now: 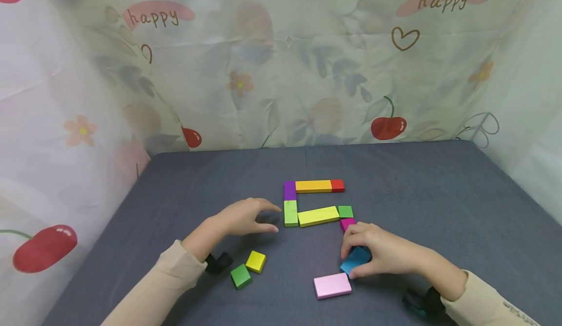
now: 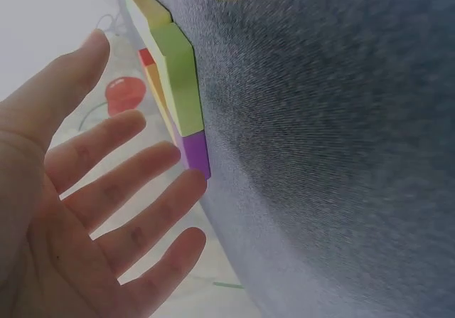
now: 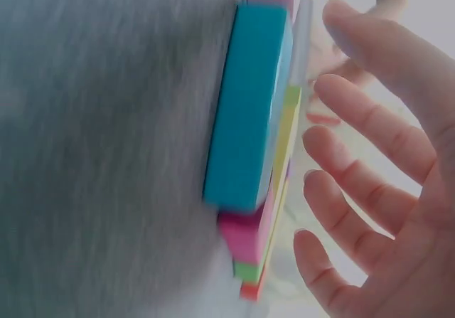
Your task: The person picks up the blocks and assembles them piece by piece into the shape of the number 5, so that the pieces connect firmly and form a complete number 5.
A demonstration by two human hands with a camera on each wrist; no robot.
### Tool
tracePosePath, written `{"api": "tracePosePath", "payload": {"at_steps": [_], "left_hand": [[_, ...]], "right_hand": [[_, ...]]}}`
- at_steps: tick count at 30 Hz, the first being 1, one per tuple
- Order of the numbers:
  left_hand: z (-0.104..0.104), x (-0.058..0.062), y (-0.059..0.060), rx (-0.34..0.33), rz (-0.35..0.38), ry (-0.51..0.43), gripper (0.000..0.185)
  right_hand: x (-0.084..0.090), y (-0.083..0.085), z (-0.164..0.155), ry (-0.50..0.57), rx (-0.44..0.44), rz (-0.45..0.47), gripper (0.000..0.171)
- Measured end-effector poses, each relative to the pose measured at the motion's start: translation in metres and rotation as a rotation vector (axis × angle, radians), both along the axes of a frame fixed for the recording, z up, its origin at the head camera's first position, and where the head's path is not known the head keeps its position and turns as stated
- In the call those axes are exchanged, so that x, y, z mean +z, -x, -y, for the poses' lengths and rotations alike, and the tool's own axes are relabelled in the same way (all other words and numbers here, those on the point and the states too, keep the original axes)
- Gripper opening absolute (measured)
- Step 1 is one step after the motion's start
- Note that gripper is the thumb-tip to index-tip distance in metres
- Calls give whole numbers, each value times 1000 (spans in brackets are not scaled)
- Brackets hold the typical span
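Observation:
My right hand (image 1: 386, 250) hovers over a blue block (image 1: 356, 258), its fingers at the far end and thumb at the near end. In the right wrist view, the blue block (image 3: 245, 108) lies on the cloth with a gap between it and the spread fingers (image 3: 362, 112). A magenta block (image 1: 347, 224) touches its far end, partly covered by the fingers. A pink block (image 1: 332, 286) lies at its near end. My left hand (image 1: 243, 217), empty, is held with loose, spread fingers beside a light green block (image 1: 291, 213) and a purple block (image 1: 290, 191).
An orange block (image 1: 313, 186) and a red block (image 1: 337, 185) form the far row. A long yellow block (image 1: 318, 216) and a small green block (image 1: 345, 212) form a nearer row. A yellow cube (image 1: 256, 261) and a green cube (image 1: 240, 276) sit near the left wrist.

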State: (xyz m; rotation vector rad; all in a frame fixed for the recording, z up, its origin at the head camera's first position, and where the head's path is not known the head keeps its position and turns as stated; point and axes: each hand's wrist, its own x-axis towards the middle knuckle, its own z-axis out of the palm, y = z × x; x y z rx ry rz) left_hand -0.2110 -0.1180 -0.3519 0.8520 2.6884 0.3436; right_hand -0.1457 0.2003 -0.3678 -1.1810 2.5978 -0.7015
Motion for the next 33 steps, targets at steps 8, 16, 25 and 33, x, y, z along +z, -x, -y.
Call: {"api": "tracePosePath", "payload": {"at_steps": [8,16,25,33], "left_hand": [[18,-2,-14,-41,70,-84,45],[36,-4,-26,-103,118,-165,40],[48,-10,-39,-148,193,-251,39],[48,-12,-43,-160,210,-276,38]], "right_hand": [[-5,10,-21,5,-81,-99,31],[-8,13,-26,-15,-112,-78,32],[-10,15,-28,-18,-125,-35,33],[-11,15,-28,-17,-133,-27,31]]}}
